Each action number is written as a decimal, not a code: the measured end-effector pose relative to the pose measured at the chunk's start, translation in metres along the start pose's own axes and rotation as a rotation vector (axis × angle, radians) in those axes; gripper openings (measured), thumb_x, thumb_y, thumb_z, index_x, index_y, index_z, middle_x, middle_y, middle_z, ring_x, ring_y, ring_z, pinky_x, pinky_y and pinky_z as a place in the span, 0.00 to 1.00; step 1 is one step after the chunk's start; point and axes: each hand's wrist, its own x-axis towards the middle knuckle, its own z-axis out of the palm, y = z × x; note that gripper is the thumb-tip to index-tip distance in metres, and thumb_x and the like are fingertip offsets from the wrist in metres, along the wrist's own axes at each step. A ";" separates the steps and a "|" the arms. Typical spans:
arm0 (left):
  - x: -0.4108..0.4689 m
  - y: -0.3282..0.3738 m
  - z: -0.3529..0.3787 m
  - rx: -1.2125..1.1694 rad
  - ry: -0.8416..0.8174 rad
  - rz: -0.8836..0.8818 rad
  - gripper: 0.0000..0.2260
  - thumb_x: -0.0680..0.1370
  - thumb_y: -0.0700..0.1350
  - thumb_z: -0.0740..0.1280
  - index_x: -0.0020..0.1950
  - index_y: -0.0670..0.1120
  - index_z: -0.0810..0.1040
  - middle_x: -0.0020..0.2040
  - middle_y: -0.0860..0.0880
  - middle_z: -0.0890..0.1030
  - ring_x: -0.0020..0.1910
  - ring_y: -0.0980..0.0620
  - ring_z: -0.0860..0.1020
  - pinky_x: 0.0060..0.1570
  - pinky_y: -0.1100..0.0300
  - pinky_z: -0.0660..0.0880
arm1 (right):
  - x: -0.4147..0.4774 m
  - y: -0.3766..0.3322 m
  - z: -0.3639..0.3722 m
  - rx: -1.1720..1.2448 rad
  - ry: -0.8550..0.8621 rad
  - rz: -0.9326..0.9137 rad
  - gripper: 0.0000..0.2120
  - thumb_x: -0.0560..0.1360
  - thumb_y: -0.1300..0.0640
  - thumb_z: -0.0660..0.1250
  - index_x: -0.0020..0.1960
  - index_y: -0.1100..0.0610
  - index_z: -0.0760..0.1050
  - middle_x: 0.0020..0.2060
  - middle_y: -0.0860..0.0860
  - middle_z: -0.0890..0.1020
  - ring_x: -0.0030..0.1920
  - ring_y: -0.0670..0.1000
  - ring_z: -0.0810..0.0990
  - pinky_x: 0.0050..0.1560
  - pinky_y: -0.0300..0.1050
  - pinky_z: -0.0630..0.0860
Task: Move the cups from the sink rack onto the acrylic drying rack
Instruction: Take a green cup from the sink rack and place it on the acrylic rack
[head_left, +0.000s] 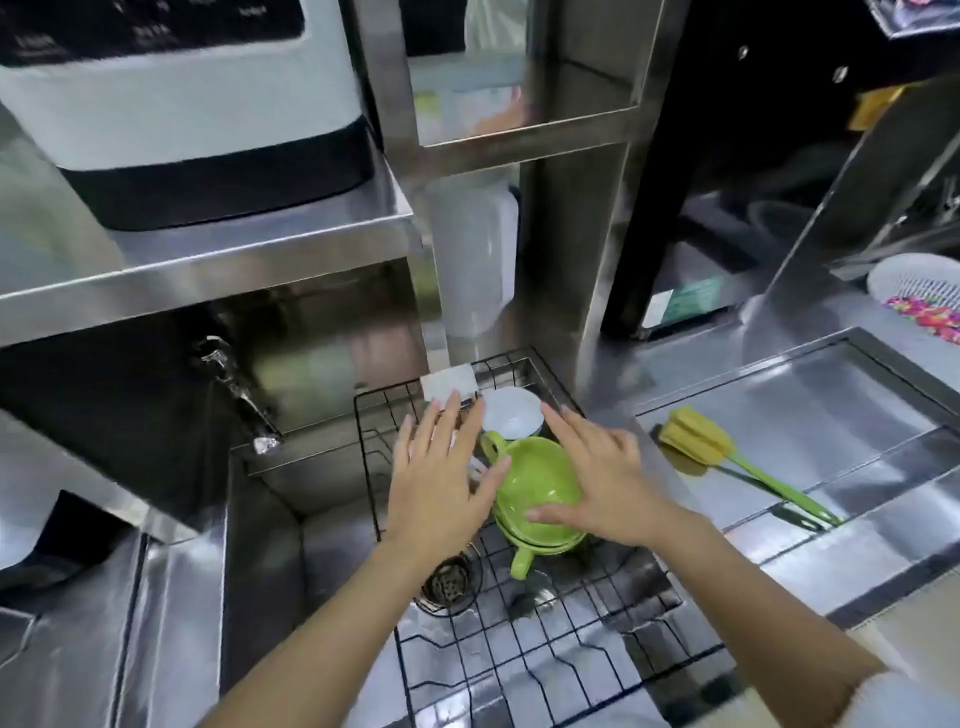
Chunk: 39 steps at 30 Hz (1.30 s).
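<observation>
Perhaps stacked green cups fill sink rack.

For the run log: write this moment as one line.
phase: reaching | left hand: open, over black wire rack | right hand: open, on green cups | white cup: behind | nothing lifted

Glossy lime-green plastic cups with loop handles lie nested in a stack, tilted, in the middle of the black wire sink rack. A white plastic cup sits open side up, just behind them near the rack's far edge.
</observation>
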 end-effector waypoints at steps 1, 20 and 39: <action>0.000 0.002 0.003 -0.039 -0.050 -0.027 0.31 0.75 0.65 0.48 0.74 0.52 0.57 0.76 0.49 0.61 0.75 0.49 0.57 0.73 0.52 0.46 | -0.001 0.000 0.002 -0.006 -0.045 0.006 0.59 0.50 0.18 0.42 0.74 0.47 0.35 0.76 0.54 0.52 0.75 0.48 0.48 0.68 0.49 0.46; 0.002 0.028 0.007 -0.348 -0.173 -0.372 0.22 0.75 0.42 0.61 0.68 0.48 0.61 0.49 0.43 0.82 0.49 0.37 0.78 0.43 0.51 0.73 | -0.003 -0.013 0.022 -0.020 0.009 0.025 0.59 0.58 0.33 0.69 0.74 0.50 0.35 0.68 0.58 0.61 0.72 0.56 0.56 0.72 0.57 0.43; -0.054 -0.052 -0.107 -0.734 0.350 -0.618 0.08 0.76 0.36 0.63 0.41 0.47 0.71 0.35 0.50 0.74 0.39 0.46 0.73 0.42 0.58 0.74 | 0.006 -0.159 -0.005 1.328 -0.075 0.064 0.27 0.62 0.33 0.68 0.57 0.44 0.75 0.58 0.51 0.80 0.57 0.53 0.79 0.52 0.56 0.79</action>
